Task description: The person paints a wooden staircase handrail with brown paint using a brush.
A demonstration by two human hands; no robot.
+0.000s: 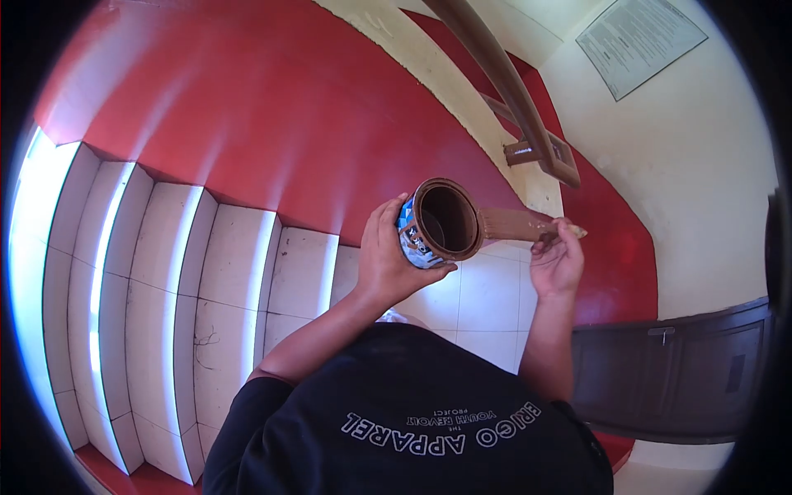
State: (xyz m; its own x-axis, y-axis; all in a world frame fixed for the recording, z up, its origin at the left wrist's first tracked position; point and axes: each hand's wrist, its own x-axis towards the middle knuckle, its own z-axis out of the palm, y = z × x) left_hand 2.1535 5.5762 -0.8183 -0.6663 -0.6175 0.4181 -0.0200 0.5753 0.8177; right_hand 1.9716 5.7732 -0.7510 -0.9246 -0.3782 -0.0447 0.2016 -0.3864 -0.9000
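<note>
My left hand (386, 262) is wrapped round a paint can (419, 239) with a blue and white label, held tilted so that its open mouth faces the camera. Brown paint coats the rim and the inside wall. In my right hand (558, 262) is a paintbrush (516, 224), pinched by its handle, whose pale end sticks out past the fingers. The brush is covered in brown, and its bristles point left, right at the can's rim.
Tiled stairs (227, 272) descend on the left beside a red wall (280, 99). A brown handrail (516, 91) runs above, ending near the landing. At the right stands a dark door (668, 371); a framed notice (639, 41) hangs on the white wall.
</note>
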